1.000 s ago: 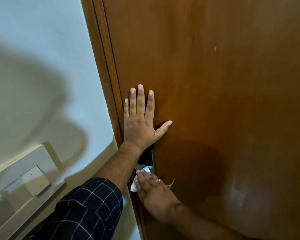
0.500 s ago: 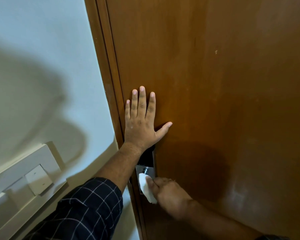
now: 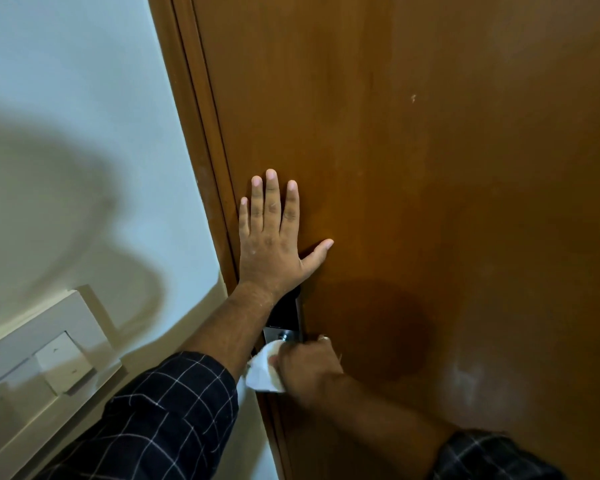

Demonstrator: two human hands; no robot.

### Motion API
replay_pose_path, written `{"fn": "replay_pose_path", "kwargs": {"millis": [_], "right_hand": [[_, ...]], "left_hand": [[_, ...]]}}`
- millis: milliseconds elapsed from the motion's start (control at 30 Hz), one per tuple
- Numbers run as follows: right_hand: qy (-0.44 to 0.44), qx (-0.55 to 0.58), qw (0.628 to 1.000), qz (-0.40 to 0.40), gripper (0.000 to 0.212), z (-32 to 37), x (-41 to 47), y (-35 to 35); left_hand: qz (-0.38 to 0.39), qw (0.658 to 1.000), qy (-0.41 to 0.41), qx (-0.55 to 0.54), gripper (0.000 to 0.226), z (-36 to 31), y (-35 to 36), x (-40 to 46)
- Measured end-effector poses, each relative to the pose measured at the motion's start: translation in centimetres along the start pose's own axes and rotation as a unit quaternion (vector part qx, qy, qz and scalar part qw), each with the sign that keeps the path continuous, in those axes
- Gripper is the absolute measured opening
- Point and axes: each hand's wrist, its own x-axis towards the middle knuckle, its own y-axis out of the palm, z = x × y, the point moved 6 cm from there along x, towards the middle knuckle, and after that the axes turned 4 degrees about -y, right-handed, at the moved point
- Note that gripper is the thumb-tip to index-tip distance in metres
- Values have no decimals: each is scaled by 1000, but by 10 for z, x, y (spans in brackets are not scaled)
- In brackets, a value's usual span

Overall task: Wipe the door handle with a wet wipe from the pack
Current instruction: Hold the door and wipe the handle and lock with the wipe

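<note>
Door shut. My left hand flat on it, fingers spread, holding nothing. Right hand clenched on wet wipe, just below handle hub. Lever hidden under my fist; axis unclear.

No text can be read anywhere here.

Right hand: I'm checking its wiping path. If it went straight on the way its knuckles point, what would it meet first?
Probably the left forearm, just beyond the white wipe that the right hand holds by the lock plate; depth is unclear.
</note>
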Motion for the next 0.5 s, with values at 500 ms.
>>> {"fn": "replay_pose_path", "kwargs": {"millis": [500], "right_hand": [[-210, -126, 960, 137, 25, -55, -34, -14]], "left_hand": [[8, 1000, 9, -2, 100, 0, -1, -2]]}}
